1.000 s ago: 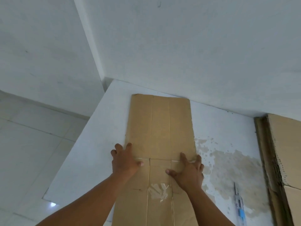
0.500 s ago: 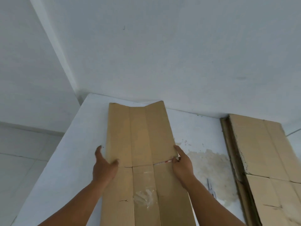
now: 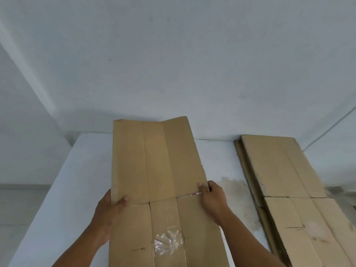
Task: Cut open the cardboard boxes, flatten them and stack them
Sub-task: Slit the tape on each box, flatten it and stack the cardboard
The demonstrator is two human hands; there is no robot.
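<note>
A flattened brown cardboard box (image 3: 159,164) is raised off the white table (image 3: 81,170), its far end tilted up against the wall and its right panel bent slightly. Clear tape remains near its lower middle. My left hand (image 3: 109,211) grips its left edge with the thumb on top. My right hand (image 3: 213,197) grips its right edge at the middle crease. To the right lies a stack of flattened cardboard boxes (image 3: 285,180) on the table.
White walls rise directly behind the table and meet in a corner at the left. A worn, stained patch (image 3: 235,191) marks the tabletop between the held box and the stack. The table's left edge drops to a tiled floor (image 3: 19,209).
Both hands went from pressing flat on the box to gripping its edges and lifted it off the table. The view swung right, showing the stack; the blue cutter is out of sight.
</note>
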